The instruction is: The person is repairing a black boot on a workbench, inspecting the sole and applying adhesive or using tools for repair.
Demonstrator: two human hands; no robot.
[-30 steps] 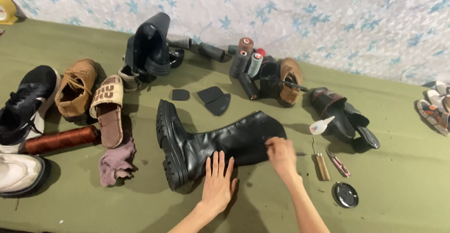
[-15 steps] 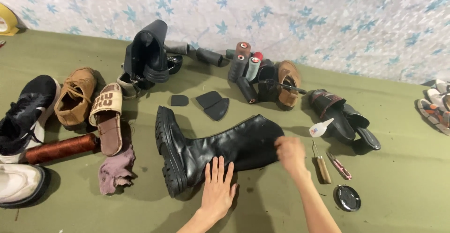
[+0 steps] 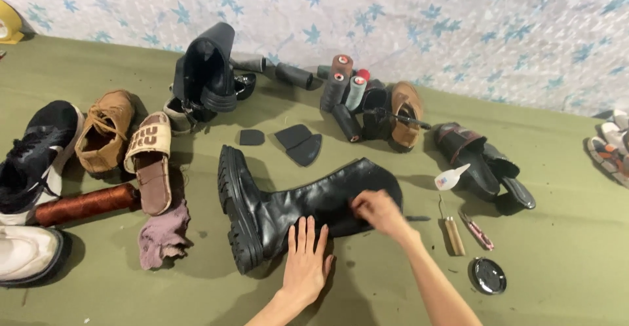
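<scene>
A tall black leather boot (image 3: 288,208) lies on its side on the green cloth (image 3: 550,260), thick sole to the left, shaft pointing right. My left hand (image 3: 305,260) rests flat, fingers together, on the boot's ankle and lower edge. My right hand (image 3: 378,212) is curled on the shaft near its top opening, pressing or pinching the leather; whether it holds anything small is hidden.
Left: a black sneaker (image 3: 36,149), tan shoe (image 3: 105,129), sandal (image 3: 149,162), brown thread spool (image 3: 85,203), pink rag (image 3: 164,234), white shoe (image 3: 26,254). Behind: a second black boot (image 3: 208,67), thread cones (image 3: 341,80), rubber sole pieces (image 3: 300,142). Right: glue bottle (image 3: 451,178), awl (image 3: 452,231), round tin (image 3: 487,275).
My right hand has slid left along the boot shaft, away from its top edge. My left hand stays flat on the ankle. The view has shifted a little.
</scene>
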